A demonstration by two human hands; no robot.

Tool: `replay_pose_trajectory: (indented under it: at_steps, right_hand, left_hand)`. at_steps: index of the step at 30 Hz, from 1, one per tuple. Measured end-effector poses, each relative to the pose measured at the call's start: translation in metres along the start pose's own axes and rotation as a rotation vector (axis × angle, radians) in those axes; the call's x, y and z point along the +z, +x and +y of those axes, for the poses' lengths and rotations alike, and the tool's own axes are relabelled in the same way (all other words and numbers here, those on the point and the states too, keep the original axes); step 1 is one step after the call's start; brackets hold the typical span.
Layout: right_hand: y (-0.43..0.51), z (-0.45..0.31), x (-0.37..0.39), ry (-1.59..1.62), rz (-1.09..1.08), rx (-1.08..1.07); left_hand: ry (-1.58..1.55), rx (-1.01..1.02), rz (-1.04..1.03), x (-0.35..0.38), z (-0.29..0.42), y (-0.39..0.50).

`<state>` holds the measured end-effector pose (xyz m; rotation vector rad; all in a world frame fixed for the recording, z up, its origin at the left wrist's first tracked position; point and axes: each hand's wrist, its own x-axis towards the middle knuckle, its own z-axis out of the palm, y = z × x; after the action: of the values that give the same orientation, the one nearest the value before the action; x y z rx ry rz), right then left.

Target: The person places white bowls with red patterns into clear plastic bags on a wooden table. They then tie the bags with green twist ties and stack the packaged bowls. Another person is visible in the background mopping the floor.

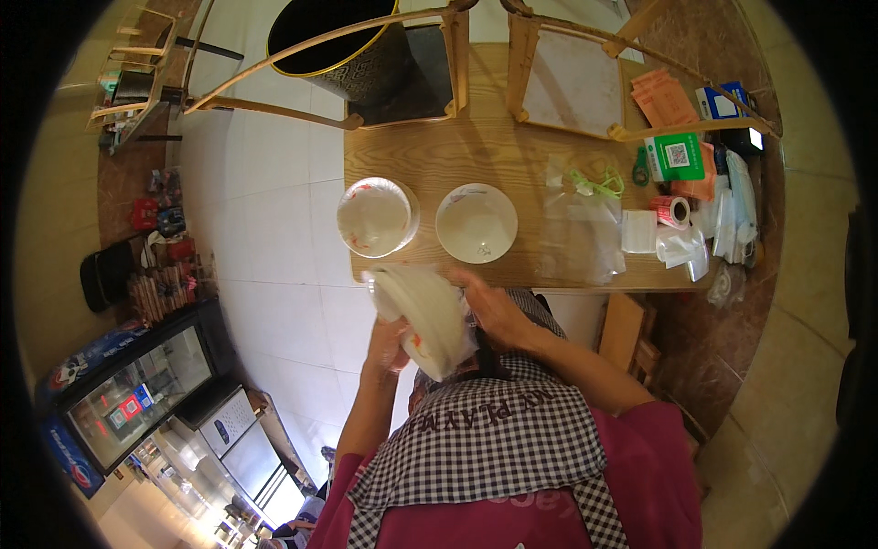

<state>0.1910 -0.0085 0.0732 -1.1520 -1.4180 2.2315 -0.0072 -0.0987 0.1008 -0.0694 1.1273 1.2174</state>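
My left hand (389, 343) grips a white bowl with orange marks (429, 322), tilted on its side and blurred by motion, with clear plastic film about it. My right hand (490, 309) is raised just right of the bowl, its fingers blurred; whether it touches the film, I cannot tell. On the wooden table beyond stand a stack of film-covered white bowls (376, 217) with orange patterns and, to its right, a single white bowl (477, 224). Clear plastic bags (583, 237) lie flat further right.
Two upturned wooden chairs (573, 79) rest on the table's far side, beside a tall black bin (336, 41). Along the right edge are a green code card (675, 156), a red-white roll (671, 211), orange packets (662, 99) and face masks (741, 199). A drinks fridge (140, 391) stands lower left.
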Motion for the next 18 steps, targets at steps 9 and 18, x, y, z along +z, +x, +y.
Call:
replay_pose_trajectory:
  at_steps: [9,18]
  right_hand:
    - [0.016,-0.003,0.000,0.142,0.088,-0.255]
    - [0.025,0.000,0.000,0.299,0.011,-0.072]
  left_hand:
    - [0.011,-0.068,-0.032,-0.019,-0.003,0.005]
    - [0.042,-0.060,-0.037,-0.035,0.002,0.011]
